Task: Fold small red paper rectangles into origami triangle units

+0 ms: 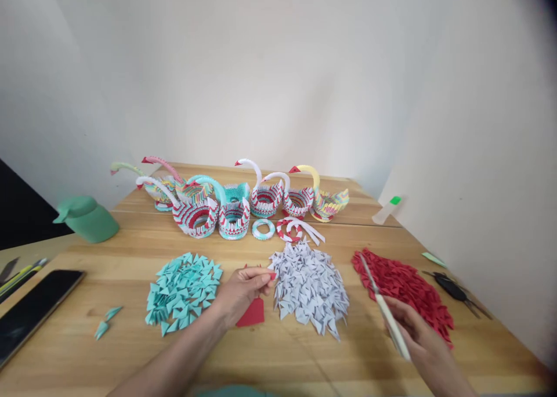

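My left hand (244, 289) is closed in a pinch on a small red paper piece (273, 275), held between thumb and fingertips. Under that hand lies a flat red paper sheet (253, 314), partly hidden. My right hand (411, 327) grips a white-handled knife (393, 325), its thin blade pointing away from me over the edge of the red paper pile. Between the hands is a heap of pale grey-white folded paper triangles (308, 284). A turquoise triangle heap (183, 292) sits left of my left hand, and a red triangle heap (407, 281) lies beyond my right hand.
Several paper swans (195, 217) stand at the back, with a turquoise-white ring (263, 229), a red-white ring (285, 230) and white strips (310, 231). At left are a green pitcher (89, 220) and phone (35, 310); black-handled scissors (452, 287) lie right.
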`<state>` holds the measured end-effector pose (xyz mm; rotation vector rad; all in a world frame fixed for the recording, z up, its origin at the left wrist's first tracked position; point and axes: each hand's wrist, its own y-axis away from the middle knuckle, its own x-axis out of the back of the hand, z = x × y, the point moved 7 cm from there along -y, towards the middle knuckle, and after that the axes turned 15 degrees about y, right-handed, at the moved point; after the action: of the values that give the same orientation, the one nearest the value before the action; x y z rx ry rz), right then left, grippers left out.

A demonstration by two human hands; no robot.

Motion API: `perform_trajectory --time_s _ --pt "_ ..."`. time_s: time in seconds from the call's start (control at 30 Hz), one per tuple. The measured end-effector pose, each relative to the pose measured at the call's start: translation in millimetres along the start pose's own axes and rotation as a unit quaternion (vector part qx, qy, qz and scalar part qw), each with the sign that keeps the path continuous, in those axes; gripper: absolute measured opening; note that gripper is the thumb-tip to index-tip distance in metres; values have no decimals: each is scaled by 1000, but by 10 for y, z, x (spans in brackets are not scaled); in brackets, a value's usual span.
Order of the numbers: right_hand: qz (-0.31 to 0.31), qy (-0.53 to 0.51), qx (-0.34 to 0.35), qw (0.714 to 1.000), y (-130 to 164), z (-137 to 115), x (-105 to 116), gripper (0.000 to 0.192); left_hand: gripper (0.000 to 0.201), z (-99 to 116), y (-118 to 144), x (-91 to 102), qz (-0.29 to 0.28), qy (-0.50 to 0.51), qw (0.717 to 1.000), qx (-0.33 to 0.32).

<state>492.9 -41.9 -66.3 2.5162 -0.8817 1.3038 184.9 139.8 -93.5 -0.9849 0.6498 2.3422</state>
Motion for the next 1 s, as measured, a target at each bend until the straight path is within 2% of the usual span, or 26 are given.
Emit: perform_trajectory --time_s 0.07,0.17,0.23,0.3,0.37,0.5,0.77,0.9,1.0 --pt "-52 -191 -48 979 52 -247 -22 57 28 18 6 3 -4 -54 998 -26" --pt "-123 -328 -46 935 125 -759 -196 65 22 63 30 -12 -9 -135 988 -70" --pt "-194 -356 -10 914 174 -1105 -422 71 16 103 57 -39 -8 -181 979 -97" --pt "-217 -356 17 909 193 -1350 -626 69 11 165 94 -81 -4 -218 968 -128" --pt "-218 -326 32 920 192 -1503 -801 62 6 233 137 -141 -6 -248 956 -159" --pt "-174 -229 95 953 178 -1708 -962 44 4 311 197 -254 -23 -298 936 -184" --pt "-136 -185 113 967 138 -1810 -986 37 8 279 200 -275 -48 -358 916 -175" --pt "-172 -174 127 961 134 -1820 -1050 37 9 221 196 -275 -70 -364 913 -170" --pt "-203 -199 118 951 145 -1821 -1122 39 8 194 192 -262 -80 -334 925 -162"
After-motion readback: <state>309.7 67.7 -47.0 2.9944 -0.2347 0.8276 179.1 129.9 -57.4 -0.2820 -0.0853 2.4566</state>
